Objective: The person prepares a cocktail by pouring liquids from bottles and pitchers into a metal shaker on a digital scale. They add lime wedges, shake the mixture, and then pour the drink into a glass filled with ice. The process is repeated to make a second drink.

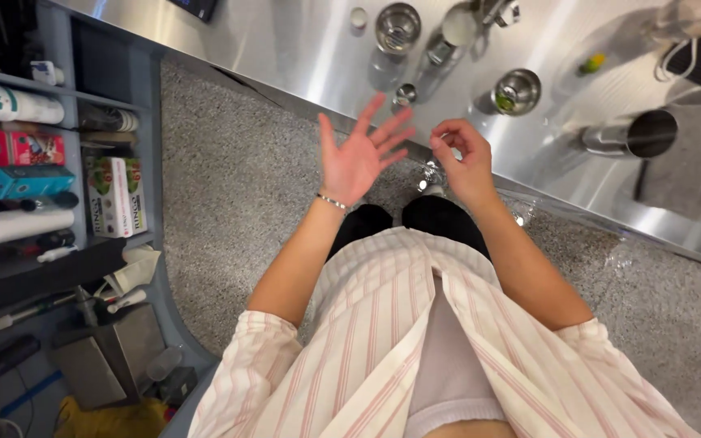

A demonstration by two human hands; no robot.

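Observation:
My left hand (359,156) is raised palm up with the fingers spread wide; it holds nothing, and a thin bracelet sits on the wrist. My right hand (464,162) hovers just to its right, fingers curled in with the thumb against the fingertips, and nothing shows in it. Both hands hang over the speckled grey floor (237,186), just short of the edge of a steel counter (302,57). Something small and shiny (430,177) glints under my right hand. My striped shirt fills the lower part of the view.
Metal cups (397,26), a tin holding something green (518,89), a tin lying on its side (638,134) and a small jigger (404,94) stand on the counter. Shelves (115,105) at left hold boxes, rolls and bottles. Wet patches (521,212) lie on the floor.

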